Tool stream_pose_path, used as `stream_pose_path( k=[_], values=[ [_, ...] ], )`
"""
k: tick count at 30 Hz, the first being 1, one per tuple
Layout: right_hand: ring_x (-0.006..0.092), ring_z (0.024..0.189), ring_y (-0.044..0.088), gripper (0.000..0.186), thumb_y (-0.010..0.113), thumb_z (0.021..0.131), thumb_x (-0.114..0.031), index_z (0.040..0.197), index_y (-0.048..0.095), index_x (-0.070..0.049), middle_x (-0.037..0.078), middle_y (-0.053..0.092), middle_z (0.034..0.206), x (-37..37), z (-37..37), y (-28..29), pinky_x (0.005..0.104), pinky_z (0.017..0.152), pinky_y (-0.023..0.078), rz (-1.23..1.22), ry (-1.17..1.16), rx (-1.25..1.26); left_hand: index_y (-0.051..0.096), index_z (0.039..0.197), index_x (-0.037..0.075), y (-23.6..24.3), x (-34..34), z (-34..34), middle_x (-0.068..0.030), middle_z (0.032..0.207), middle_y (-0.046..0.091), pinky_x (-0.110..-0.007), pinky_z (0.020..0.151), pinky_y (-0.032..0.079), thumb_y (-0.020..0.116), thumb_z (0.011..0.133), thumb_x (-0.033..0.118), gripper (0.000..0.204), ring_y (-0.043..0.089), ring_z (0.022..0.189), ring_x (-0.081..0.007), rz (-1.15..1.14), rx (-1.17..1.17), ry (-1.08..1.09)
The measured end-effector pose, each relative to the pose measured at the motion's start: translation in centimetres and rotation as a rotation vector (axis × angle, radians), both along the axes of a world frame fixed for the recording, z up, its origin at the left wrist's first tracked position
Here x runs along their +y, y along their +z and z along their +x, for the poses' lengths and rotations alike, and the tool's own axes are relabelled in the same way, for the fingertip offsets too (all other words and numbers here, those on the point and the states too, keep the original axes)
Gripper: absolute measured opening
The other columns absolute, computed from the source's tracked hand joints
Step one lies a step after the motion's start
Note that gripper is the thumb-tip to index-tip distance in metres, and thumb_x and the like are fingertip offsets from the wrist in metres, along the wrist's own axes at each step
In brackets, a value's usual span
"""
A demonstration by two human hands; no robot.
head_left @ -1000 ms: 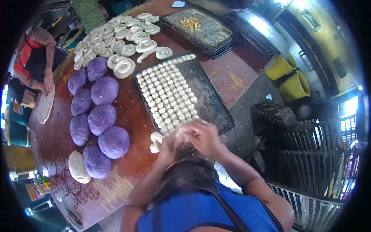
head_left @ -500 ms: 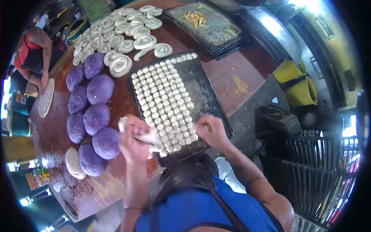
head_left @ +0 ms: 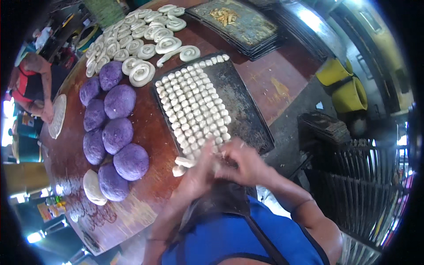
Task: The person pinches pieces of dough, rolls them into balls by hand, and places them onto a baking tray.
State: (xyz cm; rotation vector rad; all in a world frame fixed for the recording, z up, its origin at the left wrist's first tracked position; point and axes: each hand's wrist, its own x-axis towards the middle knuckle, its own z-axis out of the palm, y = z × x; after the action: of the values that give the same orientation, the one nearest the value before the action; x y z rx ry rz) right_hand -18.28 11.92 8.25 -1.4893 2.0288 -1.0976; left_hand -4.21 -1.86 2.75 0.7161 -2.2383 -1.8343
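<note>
My left hand is closed around a pale dough strip, whose loose end hangs out to the left at the tray's near edge. Beside it, my right hand is smeared by motion, its fingers curved close to the left hand and the dough between them. Just beyond both hands lies a dark baking tray covered over its left part with rows of small white dough balls. To the left, several purple dough mounds sit on the wooden table, with a pale dough lump beside the nearest one.
Coiled dough covers the table's far part. Stacked trays sit at the back right. A co-worker handles flattened dough at the left. Yellow buckets and dark metal racks stand on the right.
Half a second ago my hands were apart over the tray's sides; now they have come together at its near edge. The co-worker has bent lower over the flattened dough.
</note>
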Motion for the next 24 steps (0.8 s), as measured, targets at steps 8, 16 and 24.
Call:
stream_pose_path(
  k=[8, 16, 24],
  values=[
    [0.0271, 0.079, 0.066, 0.029, 0.065, 0.084, -0.01, 0.113, 0.062, -0.008, 0.013, 0.065, 0.089, -2.3, 6.0, -3.0, 0.0388, 0.073, 0.053, -0.2, -0.326, 0.283, 0.053, 0.121, 0.0, -3.9, 1.0, 0.7, -0.0082, 0.115, 0.058, -0.033, 0.085, 0.048, 0.048, 0.1, 0.023, 0.032, 0.056, 0.102, -0.0174, 0.672, 0.107, 0.052],
    [0.0248, 0.059, 0.062, 0.017, 0.069, 0.083, -0.017, 0.081, 0.058, -0.003, 0.013, 0.062, 0.072, -2.0, 1.7, -1.1, 0.0382, 0.052, 0.047, -0.159, -0.277, 0.133, 0.059, 0.104, -0.001, 2.2, 0.7, -0.8, -0.0079, 0.086, 0.062, -0.029, 0.062, 0.048, 0.054, 0.083, 0.001, 0.021, 0.059, 0.076, -0.0128, 0.489, 0.09, -0.189],
    [0.0239, 0.066, 0.06, 0.014, 0.07, 0.082, -0.011, 0.082, 0.06, 0.0, 0.01, 0.059, 0.072, 0.0, -7.4, -11.5, 0.034, 0.058, 0.045, 0.013, -0.33, -0.072, 0.057, 0.092, 0.001, 3.8, 0.7, -3.0, -0.0009, 0.07, 0.057, -0.023, 0.054, 0.043, 0.051, 0.092, 0.012, 0.013, 0.052, 0.058, -0.0088, 0.484, 0.0, 0.073]
  ],
)
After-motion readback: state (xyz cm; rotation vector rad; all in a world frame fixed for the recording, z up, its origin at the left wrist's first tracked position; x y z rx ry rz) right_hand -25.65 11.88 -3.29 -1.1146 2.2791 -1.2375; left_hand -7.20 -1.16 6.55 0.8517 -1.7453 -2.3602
